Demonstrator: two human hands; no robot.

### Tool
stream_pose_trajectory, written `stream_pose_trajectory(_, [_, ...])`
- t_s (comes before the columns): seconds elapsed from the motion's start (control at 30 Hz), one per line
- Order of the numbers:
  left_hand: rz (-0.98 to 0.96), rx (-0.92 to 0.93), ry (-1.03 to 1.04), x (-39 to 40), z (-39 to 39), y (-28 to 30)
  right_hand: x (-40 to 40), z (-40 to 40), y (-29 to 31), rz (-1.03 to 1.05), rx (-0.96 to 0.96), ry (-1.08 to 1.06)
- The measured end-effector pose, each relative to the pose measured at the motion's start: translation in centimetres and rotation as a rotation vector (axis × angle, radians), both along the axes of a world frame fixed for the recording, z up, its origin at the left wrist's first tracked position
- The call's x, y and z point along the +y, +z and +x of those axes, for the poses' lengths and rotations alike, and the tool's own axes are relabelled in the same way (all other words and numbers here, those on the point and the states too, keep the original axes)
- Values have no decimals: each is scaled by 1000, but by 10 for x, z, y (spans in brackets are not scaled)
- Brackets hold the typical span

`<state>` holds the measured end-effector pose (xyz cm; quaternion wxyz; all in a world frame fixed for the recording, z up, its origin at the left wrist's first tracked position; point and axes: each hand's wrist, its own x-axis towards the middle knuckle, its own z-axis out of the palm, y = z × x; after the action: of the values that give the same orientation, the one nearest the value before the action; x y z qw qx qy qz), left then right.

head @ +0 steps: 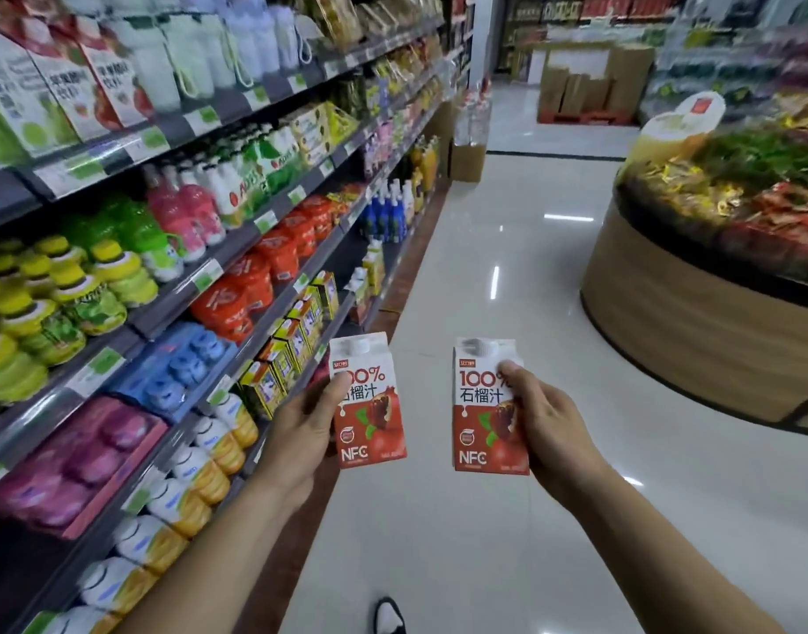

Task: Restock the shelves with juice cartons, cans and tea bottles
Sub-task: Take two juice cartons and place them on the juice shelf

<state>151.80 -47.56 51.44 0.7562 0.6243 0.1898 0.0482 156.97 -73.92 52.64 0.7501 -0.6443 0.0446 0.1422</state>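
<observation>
At nine o'clock from my hands, the shelving (237, 249) runs away up the aisle, stocked tier on tier: tall cartons on the top tier, green and pink bottles below, red packs and yellow-green bottles lower still, then blue and purple packs and white-and-orange bottles (200, 469) nearest the floor. My left hand (301, 427) sits at about seven o'clock in view, its fingers wrapped behind a red pomegranate juice carton (370, 404) and its thumb laid across the carton's front edge. The carton is upright, white cap at the top, label facing me, held clear of the shelves. At about five o'clock my right hand (543, 423) grips a second matching carton (486, 404) the same way, thumb over its upper right corner. The two cartons stand near each other but apart. At six o'clock, my shoe (389, 615) rests on the glossy white floor (484, 267). At two o'clock stands a round wooden display bin (694, 322) heaped with goods.
</observation>
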Motion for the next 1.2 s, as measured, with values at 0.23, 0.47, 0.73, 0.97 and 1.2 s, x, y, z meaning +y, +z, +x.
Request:
stream_pose_trajectory(0.23, [-2,-5,22,50,119,15,58,131,18,-33,-38,29])
stream_pose_trajectory(0.47, [36,-27,194,105,173,24,124,232,33,8,-39,207])
stream_pose_trajectory(0.73, [110,3,538,138,175,33,210,319,37,95,5,549])
stream_pose_trajectory(0.97, [131,18,868,130,142,57,276,338,65,109,-103,918])
stream_pose_trajectory(1.2, [156,-3,1105,122,88,84,333,315,88,146,-69,1088])
